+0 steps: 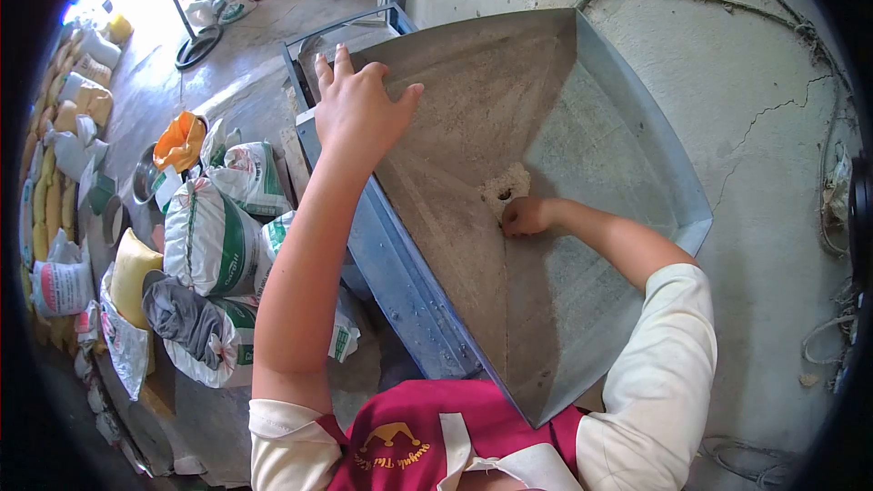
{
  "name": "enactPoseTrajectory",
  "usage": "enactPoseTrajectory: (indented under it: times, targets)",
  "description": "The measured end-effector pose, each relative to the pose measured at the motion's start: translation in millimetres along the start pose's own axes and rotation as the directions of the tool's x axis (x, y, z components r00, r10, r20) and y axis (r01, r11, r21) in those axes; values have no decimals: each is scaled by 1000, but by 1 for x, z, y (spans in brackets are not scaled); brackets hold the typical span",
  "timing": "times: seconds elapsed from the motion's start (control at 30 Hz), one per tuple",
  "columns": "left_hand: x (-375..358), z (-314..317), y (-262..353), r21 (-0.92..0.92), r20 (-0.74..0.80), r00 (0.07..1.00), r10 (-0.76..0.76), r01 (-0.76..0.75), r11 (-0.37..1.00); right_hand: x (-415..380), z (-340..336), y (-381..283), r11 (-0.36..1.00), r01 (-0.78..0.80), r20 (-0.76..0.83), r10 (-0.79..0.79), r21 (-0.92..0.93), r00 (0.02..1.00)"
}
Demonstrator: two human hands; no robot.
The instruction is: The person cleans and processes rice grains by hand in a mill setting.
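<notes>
A large metal hopper [436, 109] with sloping walls opens in front of me. At its bottom, a patch of pale, crumbly material [507, 184] surrounds a small dark hole. My right hand [525, 216] is down inside the hopper just below that patch, fingers curled together; what they hold, if anything, is hidden. My left hand [362, 107] is at the hopper's far left rim, its fingers spread and nothing visible in them.
Blue metal framework [409, 277] runs along the hopper's left side. Filled white-and-green sacks [214, 236] stand on the floor to the left, near an orange bag [180, 141]. A cracked wall [755, 127] is close on the right. A black stand [195, 45] is farther back.
</notes>
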State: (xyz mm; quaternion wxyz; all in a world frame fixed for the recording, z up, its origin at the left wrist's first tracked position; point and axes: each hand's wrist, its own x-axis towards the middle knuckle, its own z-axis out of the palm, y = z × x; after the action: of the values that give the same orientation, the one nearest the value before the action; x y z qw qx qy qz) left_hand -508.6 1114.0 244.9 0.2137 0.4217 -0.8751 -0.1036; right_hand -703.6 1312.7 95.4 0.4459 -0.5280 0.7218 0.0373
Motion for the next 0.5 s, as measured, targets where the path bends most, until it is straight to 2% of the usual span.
enactPoseTrajectory:
  times: [0.03, 0.07, 0.13, 0.17, 0.23, 0.37, 0.4, 0.43, 0.47, 0.5]
  targets:
    - [0, -1, 0, -1, 1, 1000, 1, -1, 1000, 5, 5, 3, 998, 65, 17, -65, -16, 998]
    - [0, -1, 0, 1, 3, 1000, 1, -1, 1000, 13, 9, 9, 998, 66, 18, -66, -14, 998]
    - [-1, -2, 0, -3, 5, 1000, -2, 2, 1000, 27, 13, 25, 992, 103, -320, -74, 76, 944]
    - [-1, -1, 1, -3, 10, 1000, 3, -3, 1000, 26, 9, 25, 992, 101, -321, -69, 82, 945]
    - [0, 0, 0, 2, -3, 1000, 8, -8, 1000, 22, -2, 23, 989, 22, -508, 57, 147, 859]
    - [1, 3, -2, 4, -12, 999, 32, -32, 999, 20, -7, 31, 989, 37, -513, 42, 144, 857]
    - [0, 2, -2, 0, -11, 999, 31, -31, 1000, 15, -10, 19, 991, -14, -308, 55, 134, 950]
    - [0, 2, -1, -3, -10, 1000, 29, -29, 1000, 13, -10, 10, 992, -59, -86, 68, 113, 994]
    - [1, 2, -2, -1, -8, 999, 35, -35, 999, 13, -7, 7, 991, -59, -90, 70, 120, 994]
    - [1, 3, -2, 11, -6, 999, 34, -34, 999, 14, -3, 5, 998, -57, -57, 58, 27, 997]
